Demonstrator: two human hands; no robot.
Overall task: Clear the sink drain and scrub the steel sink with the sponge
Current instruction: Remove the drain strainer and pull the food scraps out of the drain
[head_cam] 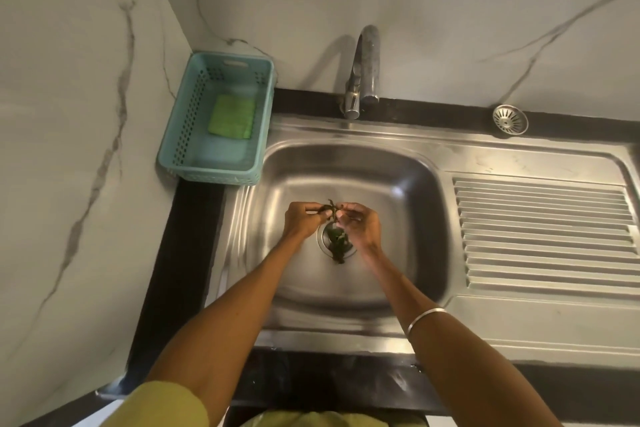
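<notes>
Both hands are inside the steel sink (398, 184), just above its drain (323, 239). My left hand (303, 220) and my right hand (362, 225) pinch a sprig of dark green leaves (331, 209) between their fingertips. More wet green leaves (337, 241) lie in the open drain below the hands. The green sponge (231, 116) rests in a teal plastic basket (180, 146) on the counter at the sink's back left corner.
A steel tap (363, 69) stands behind the bowl, with drops falling near the wall above it. The round drain strainer (510, 119) lies on the black counter at the back right. A ribbed drainboard (543, 232) extends to the right. Marble walls close off the left and back.
</notes>
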